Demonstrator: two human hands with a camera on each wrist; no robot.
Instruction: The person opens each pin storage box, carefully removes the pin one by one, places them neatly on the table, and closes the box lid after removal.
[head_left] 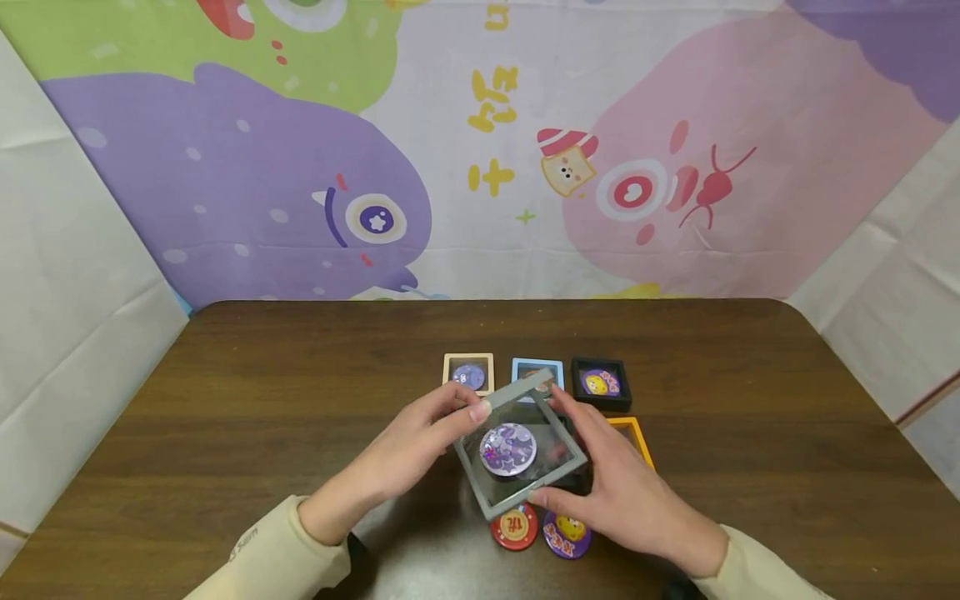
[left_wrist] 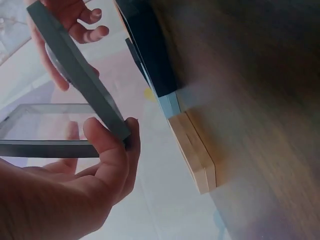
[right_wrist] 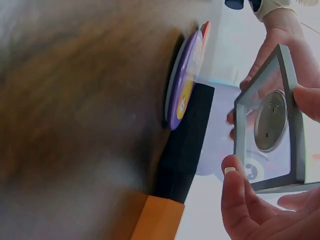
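Observation:
Both hands hold a grey display frame with clear film windows above the table. Its two halves stand apart at an angle, as the left wrist view shows. A round purple patterned pin badge lies on the film; its metal back shows through in the right wrist view. My left hand pinches the frame's far left corner, thumb on top and fingers beneath. On the other side, my right hand grips the frame with thumb at the near corner and fingers at the far one.
Behind the hands stand a beige frame, a light blue frame and a black frame, each with a badge inside. A yellow frame is partly hidden by the right hand. Nearer lie a red badge and a purple-yellow badge.

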